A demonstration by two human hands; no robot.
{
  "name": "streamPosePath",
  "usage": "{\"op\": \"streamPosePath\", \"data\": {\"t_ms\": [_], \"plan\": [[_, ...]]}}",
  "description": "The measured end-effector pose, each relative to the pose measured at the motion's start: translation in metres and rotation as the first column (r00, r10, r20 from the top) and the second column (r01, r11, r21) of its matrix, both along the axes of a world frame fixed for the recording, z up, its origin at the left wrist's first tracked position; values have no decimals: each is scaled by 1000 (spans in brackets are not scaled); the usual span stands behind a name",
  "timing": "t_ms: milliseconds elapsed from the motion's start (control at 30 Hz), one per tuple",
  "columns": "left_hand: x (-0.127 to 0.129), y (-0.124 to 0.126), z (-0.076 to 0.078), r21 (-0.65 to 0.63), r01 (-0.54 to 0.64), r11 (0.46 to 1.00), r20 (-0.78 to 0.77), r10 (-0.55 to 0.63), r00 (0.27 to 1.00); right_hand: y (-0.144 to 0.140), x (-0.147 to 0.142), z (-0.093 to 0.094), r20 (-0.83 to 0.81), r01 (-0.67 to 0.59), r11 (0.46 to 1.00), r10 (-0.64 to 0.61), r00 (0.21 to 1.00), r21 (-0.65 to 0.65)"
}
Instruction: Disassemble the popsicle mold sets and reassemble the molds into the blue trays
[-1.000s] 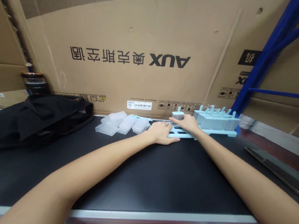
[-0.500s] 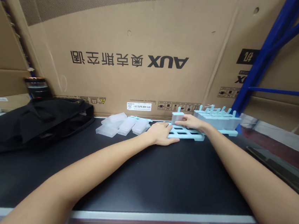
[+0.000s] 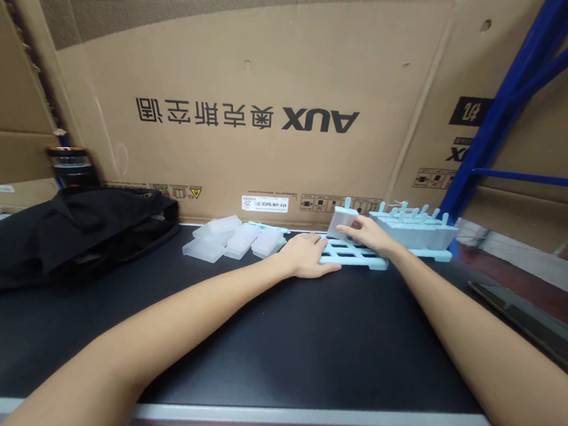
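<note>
My right hand pinches a translucent popsicle mold with a light blue lid and an upright stick handle. The mold tilts slightly over the far left part of a light blue mold rack; whether its bottom sits in a slot is hidden. My left hand grips the rack's left end, thumb along the near side and fingers over the top. Beside it on the left lie several loose translucent molds, with light blue lid pieces behind them. At right stands a second rack full of lidded molds.
A black cloth bag lies on the left of the black table, with a dark jar behind it. A large cardboard box closes off the back. Blue shelf posts and a dark flat device are on the right.
My right hand has moved the popsicle mold slightly right, and the mold has gone from upright to tilted. My left hand stays on the rack.
</note>
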State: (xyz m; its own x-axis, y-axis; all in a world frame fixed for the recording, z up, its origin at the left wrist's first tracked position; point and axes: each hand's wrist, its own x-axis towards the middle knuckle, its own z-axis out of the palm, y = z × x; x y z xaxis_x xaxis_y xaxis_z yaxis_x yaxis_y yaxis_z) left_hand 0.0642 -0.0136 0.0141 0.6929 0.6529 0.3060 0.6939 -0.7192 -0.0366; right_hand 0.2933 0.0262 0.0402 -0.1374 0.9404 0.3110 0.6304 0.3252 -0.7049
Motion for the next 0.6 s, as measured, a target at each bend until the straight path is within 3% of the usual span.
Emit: {"op": "streamPosePath", "data": {"t_ms": [200,367,467,600], "plan": [[0,-7,3,10,-13,1000,22,13,1000,-14,-8,9,-4,-49,998,49,999,-35],[-19,-30,15,173,59,983,166,-89,982,-34,-16,20,18,-85,995,86,996,-52],[-42,-50,27,266,64,962,341,-156,927,-52,-30,29,27,-227,969,231,973,-98],[-73,-74,31,260,67,963,441,-180,879,-77,-66,37,119,-474,860,499,858,-188]]}}
